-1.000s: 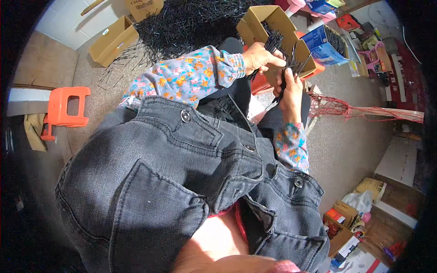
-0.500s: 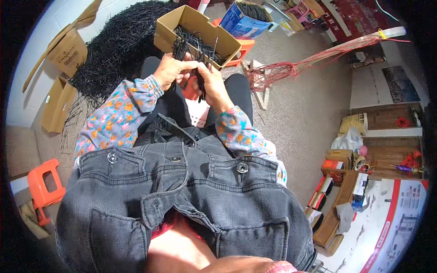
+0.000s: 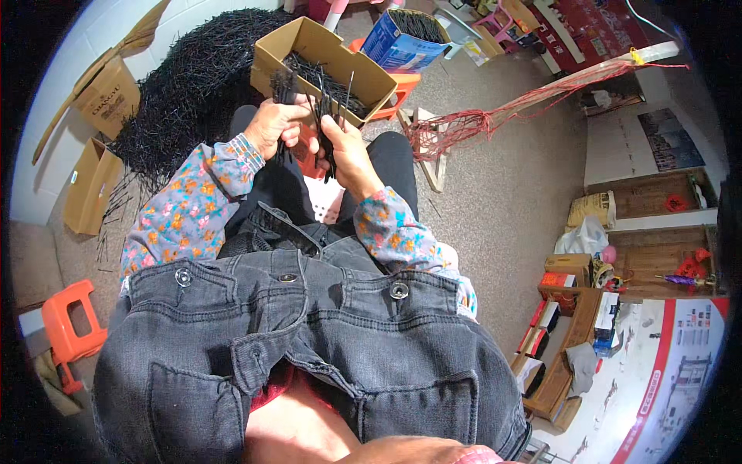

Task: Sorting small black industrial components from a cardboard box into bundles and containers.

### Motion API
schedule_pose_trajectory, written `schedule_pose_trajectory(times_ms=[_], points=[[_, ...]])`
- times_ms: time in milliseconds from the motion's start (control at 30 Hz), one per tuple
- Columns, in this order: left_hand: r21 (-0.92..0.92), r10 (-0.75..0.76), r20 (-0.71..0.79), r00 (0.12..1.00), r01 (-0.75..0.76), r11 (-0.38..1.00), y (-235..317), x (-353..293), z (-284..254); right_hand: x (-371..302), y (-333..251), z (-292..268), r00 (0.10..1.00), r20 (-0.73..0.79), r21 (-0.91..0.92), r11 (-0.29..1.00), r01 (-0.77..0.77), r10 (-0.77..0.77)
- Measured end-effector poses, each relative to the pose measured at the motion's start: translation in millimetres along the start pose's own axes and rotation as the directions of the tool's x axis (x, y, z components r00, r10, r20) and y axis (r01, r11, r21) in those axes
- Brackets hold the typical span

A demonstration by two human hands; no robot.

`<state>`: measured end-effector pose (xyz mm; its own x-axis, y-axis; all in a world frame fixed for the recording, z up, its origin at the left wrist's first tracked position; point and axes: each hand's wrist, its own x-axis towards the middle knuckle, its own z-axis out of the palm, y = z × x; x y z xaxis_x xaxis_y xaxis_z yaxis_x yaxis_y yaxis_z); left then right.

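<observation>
My left hand is closed round a bunch of thin black strips that fans out at its upper end. Closed too, my right hand grips a second bunch of black strips, with one long strip sticking up from it. A narrow gap lies between the two hands, above my knees. Just beyond them stands an open cardboard box with many loose black strips in it. What the strips are exactly, I cannot make out.
A large heap of black strips lies at the far left, near cardboard boxes. Behind the open box stands a blue box of strips. Red strings hang along a pole at right. An orange stool is at left.
My hands have moved apart, the left one going leftward with its bunch. Both bunches now show separately. The whole view has shifted slightly.
</observation>
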<state>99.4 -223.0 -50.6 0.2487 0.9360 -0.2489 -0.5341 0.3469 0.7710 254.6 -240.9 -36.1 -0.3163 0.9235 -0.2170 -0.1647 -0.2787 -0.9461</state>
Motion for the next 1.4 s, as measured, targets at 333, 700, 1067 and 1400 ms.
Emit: schedule_pose_trajectory(times_ms=[333, 700, 1067, 1400], points=[[0.125, 0.028, 0.097, 0.995, -0.041, 0.991, 6, -6, 13, -2, -7, 6, 0.996, 0.013, -0.029, 0.996, 0.089, -0.088], [-0.13, 0.08, 0.054, 0.995, -0.072, 0.989, 5, 13, -2, 2, -1, -1, 0.998, -0.062, -0.081, 0.996, -0.032, 0.027], [-0.272, 0.116, 0.005, 0.993, -0.11, 0.956, 8, 11, -14, 2, 4, 0, 0.997, -0.058, -0.018, 0.998, 0.057, -0.058], [-0.208, 0.017, 0.153, 0.988, 0.015, 0.978, 12, 5, -5, 2, 3, -2, 0.998, -0.04, 0.013, 0.998, 0.055, -0.055]])
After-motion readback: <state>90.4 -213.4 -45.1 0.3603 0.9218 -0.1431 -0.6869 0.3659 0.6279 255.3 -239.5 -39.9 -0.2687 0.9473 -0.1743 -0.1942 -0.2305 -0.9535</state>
